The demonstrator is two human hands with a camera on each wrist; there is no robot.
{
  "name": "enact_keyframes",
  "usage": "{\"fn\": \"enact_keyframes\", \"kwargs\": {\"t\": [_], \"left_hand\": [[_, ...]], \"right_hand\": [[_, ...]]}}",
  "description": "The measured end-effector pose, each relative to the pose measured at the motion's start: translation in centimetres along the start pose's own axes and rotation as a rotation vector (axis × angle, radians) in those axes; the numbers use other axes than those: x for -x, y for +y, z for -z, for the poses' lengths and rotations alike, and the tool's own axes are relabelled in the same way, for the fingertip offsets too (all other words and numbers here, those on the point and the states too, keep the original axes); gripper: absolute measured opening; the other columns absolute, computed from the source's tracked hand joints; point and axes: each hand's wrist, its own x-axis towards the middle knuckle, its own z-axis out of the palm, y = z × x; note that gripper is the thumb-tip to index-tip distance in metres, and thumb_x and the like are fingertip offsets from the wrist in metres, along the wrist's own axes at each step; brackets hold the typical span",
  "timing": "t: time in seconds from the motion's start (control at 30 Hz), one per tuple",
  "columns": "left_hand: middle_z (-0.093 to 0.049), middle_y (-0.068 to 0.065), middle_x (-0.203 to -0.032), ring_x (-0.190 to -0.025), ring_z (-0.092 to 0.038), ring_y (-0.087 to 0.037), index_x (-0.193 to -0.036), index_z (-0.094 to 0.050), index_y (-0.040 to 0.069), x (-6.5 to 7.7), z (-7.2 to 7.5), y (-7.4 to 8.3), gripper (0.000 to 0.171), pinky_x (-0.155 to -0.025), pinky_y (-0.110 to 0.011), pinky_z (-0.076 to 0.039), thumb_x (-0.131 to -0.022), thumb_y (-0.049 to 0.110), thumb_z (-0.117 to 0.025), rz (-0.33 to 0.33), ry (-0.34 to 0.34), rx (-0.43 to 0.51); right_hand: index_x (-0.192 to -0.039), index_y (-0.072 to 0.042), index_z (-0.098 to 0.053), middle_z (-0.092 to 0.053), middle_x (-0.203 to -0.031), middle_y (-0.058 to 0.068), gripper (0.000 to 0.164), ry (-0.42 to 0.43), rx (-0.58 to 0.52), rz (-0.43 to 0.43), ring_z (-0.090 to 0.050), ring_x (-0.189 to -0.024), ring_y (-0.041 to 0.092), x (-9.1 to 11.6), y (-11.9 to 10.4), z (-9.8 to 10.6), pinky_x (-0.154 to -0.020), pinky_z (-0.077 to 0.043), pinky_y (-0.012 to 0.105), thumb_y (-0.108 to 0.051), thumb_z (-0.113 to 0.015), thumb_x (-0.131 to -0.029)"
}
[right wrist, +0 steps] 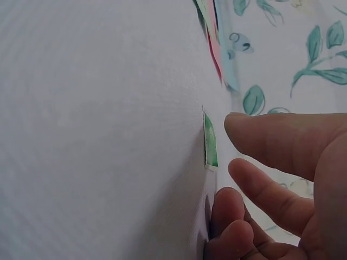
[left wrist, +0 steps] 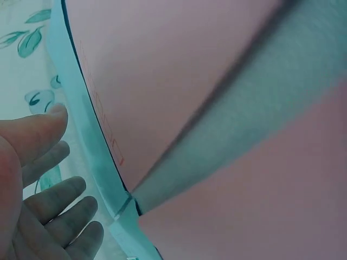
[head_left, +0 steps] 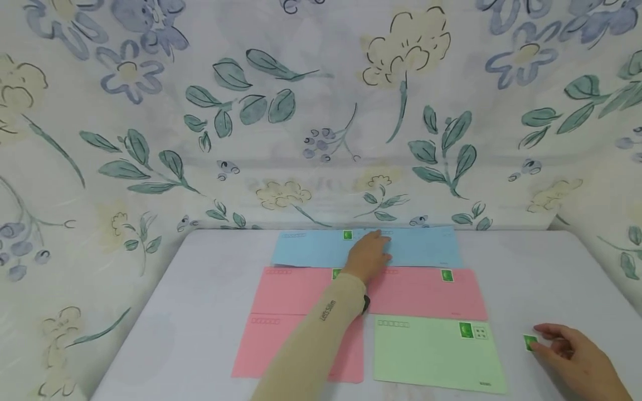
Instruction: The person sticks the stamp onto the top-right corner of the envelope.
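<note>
My left hand (head_left: pixel 368 256) reaches over the blue envelopes (head_left: pixel 421 248) at the back of the table. Its fingers are loosely bent and hold nothing, as the hand (left wrist: pixel 49 200) shows in the left wrist view. At the front right, my right hand (head_left: pixel 577 356) is by a small green stamp (head_left: pixel 529 341) with a white border. In the right wrist view the stamp (right wrist: pixel 211 140) lies on the white tabletop, and the thumb and fingers of the right hand (right wrist: pixel 282 184) stand apart, not pinching it.
Pink envelopes (head_left: pixel 426 295) lie in front of the blue ones, another pink envelope (head_left: pixel 271 351) is at front left, and a light green envelope (head_left: pixel 431 356) at front right. Green stamps (head_left: pixel 447 275) show on several. A floral cloth (head_left: pixel 321 111) hangs behind the white table (head_left: pixel 531 278).
</note>
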Motion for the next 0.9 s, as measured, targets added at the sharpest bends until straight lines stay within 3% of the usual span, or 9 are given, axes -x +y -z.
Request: {"fn": "enact_keyframes", "kwargs": {"t": [0.27, 0.5, 0.9], "left_hand": [[-0.046, -0.004, -0.155, -0.146, -0.037, -0.019, -0.144, -0.056, 0.015, -0.17, 0.09, 0.77, 0.048, -0.12, -0.032, -0.028, -0.1, 0.032, -0.061, -0.012, -0.032, -0.101], [-0.047, -0.005, -0.154, -0.146, -0.037, -0.019, -0.143, -0.057, 0.014, -0.15, -0.06, 0.84, 0.047, -0.119, -0.033, -0.029, -0.1, 0.032, -0.062, -0.011, -0.053, -0.126], [-0.049, -0.006, -0.152, -0.144, -0.04, -0.021, -0.14, -0.06, 0.016, -0.14, -0.2, 1.11, 0.044, -0.118, -0.033, -0.032, -0.099, 0.029, -0.064, 0.022, -0.049, -0.132]], "right_hand": [[-0.131, 0.011, -0.053, -0.058, -0.095, 0.008, 0.065, 0.008, 0.018, 0.042, -0.051, -0.084, 0.02, 0.39, 0.1, 0.08, -0.064, -0.042, 0.029, -0.041, -0.068, -0.095], [-0.132, 0.011, -0.052, -0.058, -0.101, 0.011, 0.07, -0.025, 0.031, 0.046, -0.053, -0.088, 0.021, 0.44, 0.31, 0.35, -0.066, -0.045, 0.029, -0.047, -0.066, -0.095], [-0.128, 0.01, -0.058, -0.056, -0.097, 0.009, 0.058, 0.006, 0.05, 0.116, -0.051, -0.083, 0.018, 0.39, 0.35, 0.36, -0.06, -0.043, 0.024, -0.038, -0.066, -0.096]]}}
